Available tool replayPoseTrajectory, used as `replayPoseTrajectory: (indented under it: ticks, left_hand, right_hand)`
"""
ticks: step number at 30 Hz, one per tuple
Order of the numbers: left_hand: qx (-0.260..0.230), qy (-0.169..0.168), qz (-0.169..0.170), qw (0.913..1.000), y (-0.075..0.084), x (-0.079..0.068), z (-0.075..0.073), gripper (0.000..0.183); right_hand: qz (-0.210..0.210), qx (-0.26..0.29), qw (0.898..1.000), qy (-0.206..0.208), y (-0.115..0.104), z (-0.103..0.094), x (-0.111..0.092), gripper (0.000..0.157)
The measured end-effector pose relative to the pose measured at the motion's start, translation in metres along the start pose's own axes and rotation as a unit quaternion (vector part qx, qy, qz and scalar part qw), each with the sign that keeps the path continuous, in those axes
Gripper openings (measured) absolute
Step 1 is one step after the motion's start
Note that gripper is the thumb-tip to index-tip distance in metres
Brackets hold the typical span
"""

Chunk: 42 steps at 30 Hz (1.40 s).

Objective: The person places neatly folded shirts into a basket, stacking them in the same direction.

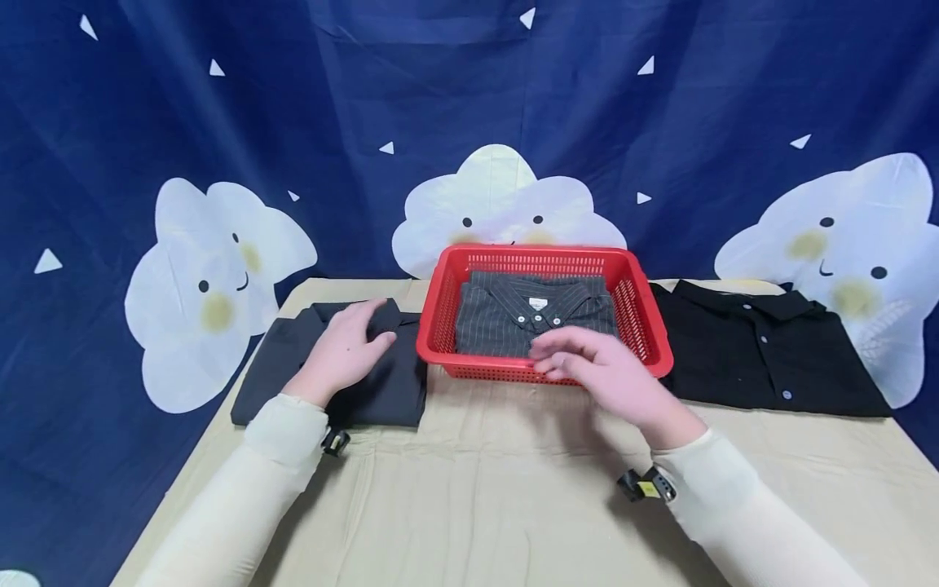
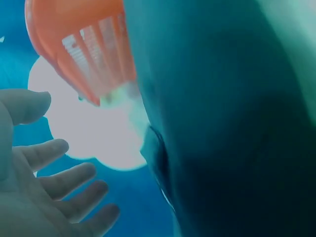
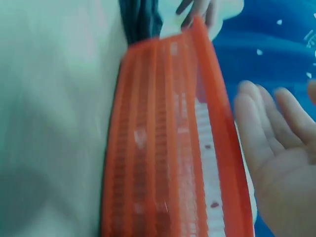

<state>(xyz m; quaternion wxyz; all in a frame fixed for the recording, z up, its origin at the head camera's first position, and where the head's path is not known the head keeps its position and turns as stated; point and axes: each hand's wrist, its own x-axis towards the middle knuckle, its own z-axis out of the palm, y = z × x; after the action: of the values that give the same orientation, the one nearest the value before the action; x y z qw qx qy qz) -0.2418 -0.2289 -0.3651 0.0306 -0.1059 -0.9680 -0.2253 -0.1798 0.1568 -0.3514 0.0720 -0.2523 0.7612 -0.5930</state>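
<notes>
In the head view a folded dark grey shirt lies on the table at the left. Above it hovers my left hand, fingers spread; the left wrist view shows its fingers apart from the cloth. A red plastic basket stands at the middle back, holding a folded pinstriped dark shirt with a white collar label. My right hand is over the basket's front rim, fingers loosely bent, with nothing seen in it. In the right wrist view, those fingers are beside the rim.
A folded black shirt with buttons lies right of the basket. The table has a wrinkled beige cover. Behind it hangs a dark blue curtain with cloud prints. A small black device is on the right wrist.
</notes>
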Motion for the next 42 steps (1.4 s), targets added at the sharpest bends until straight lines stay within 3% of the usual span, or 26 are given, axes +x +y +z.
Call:
replayPoseTrajectory:
  ticks: [5, 11, 17, 25, 31, 42]
  left_hand:
    - [0.005, -0.004, -0.029, 0.9995, -0.026, -0.01, -0.013, 0.066]
    - [0.016, -0.015, -0.064, 0.9977, -0.058, -0.029, -0.031, 0.07]
    - [0.012, -0.015, -0.091, 0.9957, -0.096, -0.04, -0.046, 0.073]
    - [-0.009, -0.038, -0.148, 0.9881, -0.133, -0.055, -0.058, 0.077]
    - [-0.027, -0.075, -0.192, 0.9781, -0.145, -0.061, -0.064, 0.089]
    - [-0.053, -0.088, -0.189, 0.9766, -0.158, -0.06, -0.058, 0.08]
  right_hand:
    - [0.033, -0.022, 0.996, -0.085, 0.002, 0.03, 0.002, 0.031]
    - [0.066, 0.005, 0.991, -0.117, 0.011, 0.07, 0.01, 0.04]
    - [0.101, 0.009, 0.99, -0.101, 0.012, 0.1, 0.019, 0.046]
    - [0.075, -0.05, 0.992, -0.085, 0.016, 0.126, 0.035, 0.055]
    - [0.08, -0.08, 0.992, -0.06, 0.017, 0.137, 0.039, 0.059]
    - [0.112, 0.017, 0.994, -0.004, 0.025, 0.159, 0.056, 0.058]
